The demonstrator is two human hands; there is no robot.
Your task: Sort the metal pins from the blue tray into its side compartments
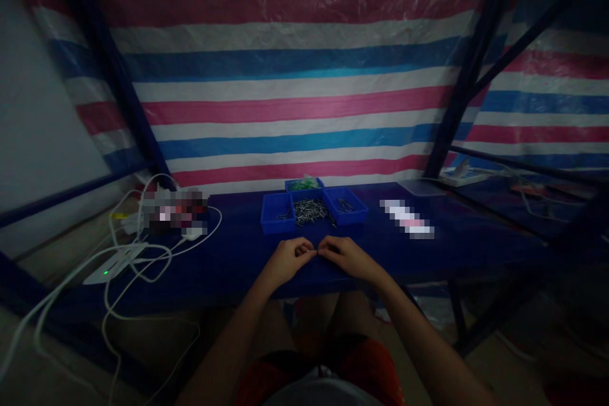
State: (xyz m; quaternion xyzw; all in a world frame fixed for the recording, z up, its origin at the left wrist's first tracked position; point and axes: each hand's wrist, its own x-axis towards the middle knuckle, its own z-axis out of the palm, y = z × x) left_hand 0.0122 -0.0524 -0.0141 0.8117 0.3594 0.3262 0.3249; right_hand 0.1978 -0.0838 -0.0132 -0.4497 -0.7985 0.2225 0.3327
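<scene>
My left hand and my right hand meet over the near edge of a dark blue table. Both are closed in a pinch with the fingertips touching at a tiny thin part that I cannot make out. Just beyond them lies a heap of small metal pieces between blue trays. A further blue tray behind holds green bits.
A white power strip with a green light and several white cables lie at the left. A striped red, white and blue tarp hangs behind. Dark blue frame posts stand on both sides. Another strip sits far right.
</scene>
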